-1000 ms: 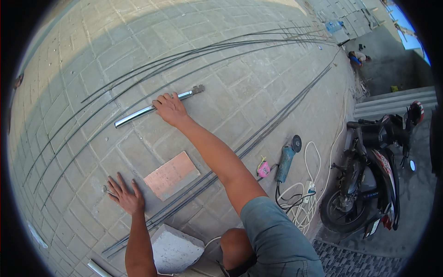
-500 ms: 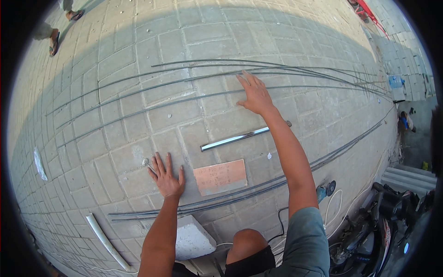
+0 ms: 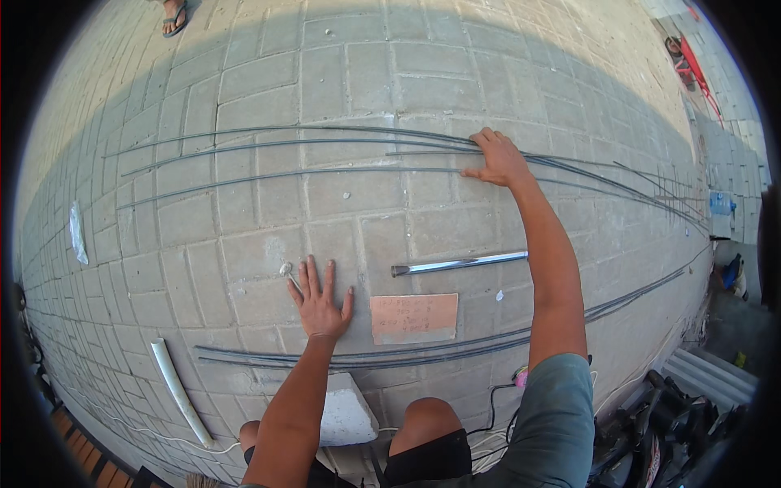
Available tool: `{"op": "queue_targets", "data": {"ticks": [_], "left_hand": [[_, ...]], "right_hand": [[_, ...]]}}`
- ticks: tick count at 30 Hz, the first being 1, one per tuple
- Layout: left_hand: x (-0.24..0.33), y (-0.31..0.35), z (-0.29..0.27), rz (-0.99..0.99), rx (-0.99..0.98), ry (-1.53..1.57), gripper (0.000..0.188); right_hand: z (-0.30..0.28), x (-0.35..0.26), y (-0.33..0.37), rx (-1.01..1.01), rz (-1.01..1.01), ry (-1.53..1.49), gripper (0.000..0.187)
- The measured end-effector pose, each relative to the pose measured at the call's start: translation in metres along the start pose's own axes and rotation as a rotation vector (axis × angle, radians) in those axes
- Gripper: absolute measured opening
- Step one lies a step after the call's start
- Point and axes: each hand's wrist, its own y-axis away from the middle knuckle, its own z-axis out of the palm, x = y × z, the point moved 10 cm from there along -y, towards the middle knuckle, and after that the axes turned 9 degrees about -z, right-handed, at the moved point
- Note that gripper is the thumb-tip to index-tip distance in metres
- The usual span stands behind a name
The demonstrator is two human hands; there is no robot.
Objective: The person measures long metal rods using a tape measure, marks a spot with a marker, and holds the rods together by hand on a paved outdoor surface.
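Note:
My left hand point(image 3: 320, 307) rests on the paving with its fingers spread, beside a small whitish lump point(image 3: 285, 267). Reaching forward, my right hand point(image 3: 500, 157) is at several long thin metal rods point(image 3: 301, 141). Its fingertips lie over the upper rods and its thumb is near the lowest one, with a gap between thumb and fingers. Nearer to me lie a shiny metal tube point(image 3: 455, 264), partly covered by my right forearm, and an orange-brown card point(image 3: 414, 318) with handwriting. Another bundle of rods point(image 3: 431, 351) stretches across just beyond my knees.
A white foam-like block point(image 3: 348, 413) lies by my knees, and a pale curved strip point(image 3: 181, 394) at the left. A motorcycle point(image 3: 651, 431) stands at the lower right, near cables point(image 3: 492, 411). Far left shows someone's sandalled foot point(image 3: 173, 16); a blue bottle point(image 3: 722, 203) is far right.
My right hand has moved onto the upper rods, its fingers bending over them. My left hand stays spread on the paving. The view has shifted, and the other person's feet show less.

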Motion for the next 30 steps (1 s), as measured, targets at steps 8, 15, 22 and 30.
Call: {"op": "queue_targets", "data": {"ticks": [8,15,22,30], "left_hand": [[-0.001,0.001,0.004,-0.010,-0.013,-0.014,0.073],[-0.007,-0.003,-0.003,-0.001,0.022,-0.020,0.072],[-0.009,0.002,0.003,0.035,0.079,-0.068,0.070],[0.008,0.005,0.005,0.091,0.202,-0.122,0.068]], "right_hand": [[0.034,-0.024,0.022,0.176,-0.181,0.091,0.030],[0.040,-0.038,0.024,0.115,-0.239,0.148,0.027],[0.044,-0.052,0.028,0.105,-0.191,0.105,0.028],[0.046,-0.049,0.043,0.150,-0.174,0.321,0.013]]}}
